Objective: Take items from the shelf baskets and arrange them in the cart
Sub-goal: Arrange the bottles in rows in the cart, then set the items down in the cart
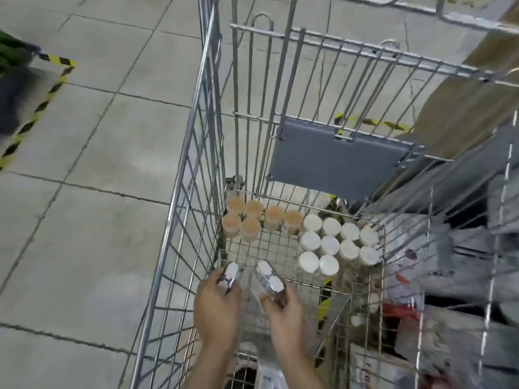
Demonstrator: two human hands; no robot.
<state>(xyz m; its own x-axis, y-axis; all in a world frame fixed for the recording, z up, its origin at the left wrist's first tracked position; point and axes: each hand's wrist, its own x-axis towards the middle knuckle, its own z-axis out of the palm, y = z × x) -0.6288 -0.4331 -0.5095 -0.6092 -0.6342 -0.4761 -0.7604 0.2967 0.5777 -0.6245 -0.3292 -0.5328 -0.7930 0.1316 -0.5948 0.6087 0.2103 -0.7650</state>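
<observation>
Low over the cart's [179,175] near floor, two silvery packs are being held, one gripped in the left hand [217,300], one in the right hand [282,304]. Beyond are standing orange-lidded jars [254,219] and white-lidded jars [330,244]. Best setting both down upright on bare mesh, keeping rows tidy.

I see both hands inside the cart [179,175], left hand [216,301] and right hand [283,307] each holding a packet. Jars [331,242] stand at the far end, cups [252,220] to their left.
</observation>
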